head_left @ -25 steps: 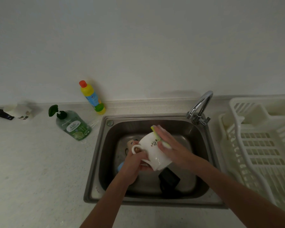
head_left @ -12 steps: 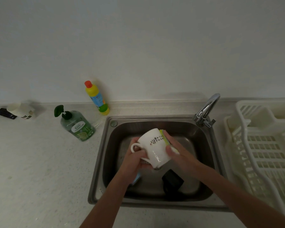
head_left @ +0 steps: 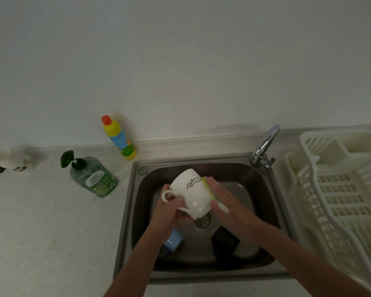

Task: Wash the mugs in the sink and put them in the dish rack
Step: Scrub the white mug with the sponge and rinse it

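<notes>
Left hand (head_left: 169, 211) grips the white mug (head_left: 191, 192) at its handle, fingers curled through and under the loop; fingertips partly hidden behind the mug body. Mug is held tilted over the sink (head_left: 263, 202), above the drain (head_left: 202, 220), small dark print on its side too small to read; its opening is turned away, inside not visible. Right hand (head_left: 225, 202) presses a yellow-green sponge (head_left: 214, 196) against the mug's right side, fingers fairly straight over it; most of the sponge is covered by the hand, only an edge shows. In the basin: a blue mug (head_left: 172, 242) near left, largely hidden by the left forearm, and a black mug (head_left: 224, 243) near right, dark and hard to make out. Faucet (head_left: 265, 146) at the far right corner of the sink. White dish rack (head_left: 341, 189) right of the sink, cut off by the frame edge. Left on the counter (head_left: 41, 221): green soap pump bottle (head_left: 92, 176), yellow bottle with red cap (head_left: 118, 137) by the wall, and a blurred white object (head_left: 9, 160) at the far left edge, partly cut off.
</notes>
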Action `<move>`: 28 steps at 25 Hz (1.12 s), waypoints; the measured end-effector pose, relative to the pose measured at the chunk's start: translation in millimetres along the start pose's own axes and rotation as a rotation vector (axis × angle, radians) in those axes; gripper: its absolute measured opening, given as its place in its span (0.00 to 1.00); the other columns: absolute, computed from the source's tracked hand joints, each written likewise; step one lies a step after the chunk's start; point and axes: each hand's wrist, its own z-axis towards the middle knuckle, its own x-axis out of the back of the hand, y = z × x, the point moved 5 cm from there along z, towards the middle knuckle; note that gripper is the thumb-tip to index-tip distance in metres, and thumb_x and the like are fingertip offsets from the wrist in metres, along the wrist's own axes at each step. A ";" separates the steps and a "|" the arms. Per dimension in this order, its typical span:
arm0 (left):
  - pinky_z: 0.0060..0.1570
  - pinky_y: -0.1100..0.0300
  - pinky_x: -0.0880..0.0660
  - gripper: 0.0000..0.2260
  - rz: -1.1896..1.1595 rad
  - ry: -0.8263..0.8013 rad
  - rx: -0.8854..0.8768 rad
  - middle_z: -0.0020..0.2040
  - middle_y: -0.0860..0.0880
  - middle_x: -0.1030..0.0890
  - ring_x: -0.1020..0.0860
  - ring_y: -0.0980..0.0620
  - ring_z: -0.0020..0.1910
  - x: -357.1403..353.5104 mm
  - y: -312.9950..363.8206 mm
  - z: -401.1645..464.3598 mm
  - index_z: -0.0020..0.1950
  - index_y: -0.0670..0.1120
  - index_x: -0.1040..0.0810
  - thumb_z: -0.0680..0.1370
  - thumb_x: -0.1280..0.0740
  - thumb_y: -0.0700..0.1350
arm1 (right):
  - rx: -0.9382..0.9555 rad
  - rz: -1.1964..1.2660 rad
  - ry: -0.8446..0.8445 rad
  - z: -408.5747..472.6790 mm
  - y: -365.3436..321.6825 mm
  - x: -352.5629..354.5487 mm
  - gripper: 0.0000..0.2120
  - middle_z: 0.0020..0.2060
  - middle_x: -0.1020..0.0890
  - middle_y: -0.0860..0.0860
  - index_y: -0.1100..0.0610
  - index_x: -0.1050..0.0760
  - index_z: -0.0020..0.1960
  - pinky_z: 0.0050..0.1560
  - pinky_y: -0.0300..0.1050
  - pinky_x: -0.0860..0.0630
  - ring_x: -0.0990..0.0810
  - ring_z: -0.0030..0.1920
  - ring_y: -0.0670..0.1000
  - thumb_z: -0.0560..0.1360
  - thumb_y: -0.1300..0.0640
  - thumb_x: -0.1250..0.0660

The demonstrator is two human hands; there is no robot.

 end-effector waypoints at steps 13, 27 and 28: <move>0.45 0.33 0.21 0.15 0.164 -0.160 0.016 0.48 0.40 0.20 0.18 0.41 0.46 -11.8 13.5 6.1 0.55 0.42 0.30 0.70 0.34 0.36 | 0.201 -0.326 0.075 -2.3 -23.2 -7.3 0.28 0.80 0.57 0.41 0.43 0.51 0.80 0.79 0.50 0.50 0.61 0.79 0.46 0.83 0.42 0.47; 0.41 0.36 0.20 0.18 0.194 -0.184 0.043 0.51 0.40 0.22 0.19 0.41 0.50 -25.6 8.0 -1.4 0.58 0.39 0.31 0.70 0.33 0.37 | 0.031 -0.035 0.039 9.2 -28.5 18.2 0.27 0.77 0.57 0.31 0.33 0.50 0.77 0.77 0.43 0.47 0.56 0.77 0.38 0.80 0.38 0.46; 0.41 0.36 0.20 0.18 0.201 -0.178 0.028 0.51 0.41 0.21 0.18 0.42 0.49 -22.9 9.6 -1.5 0.58 0.40 0.31 0.68 0.33 0.38 | 0.001 0.077 0.056 4.7 -20.3 20.4 0.27 0.76 0.55 0.29 0.30 0.50 0.75 0.78 0.49 0.45 0.54 0.78 0.38 0.79 0.37 0.44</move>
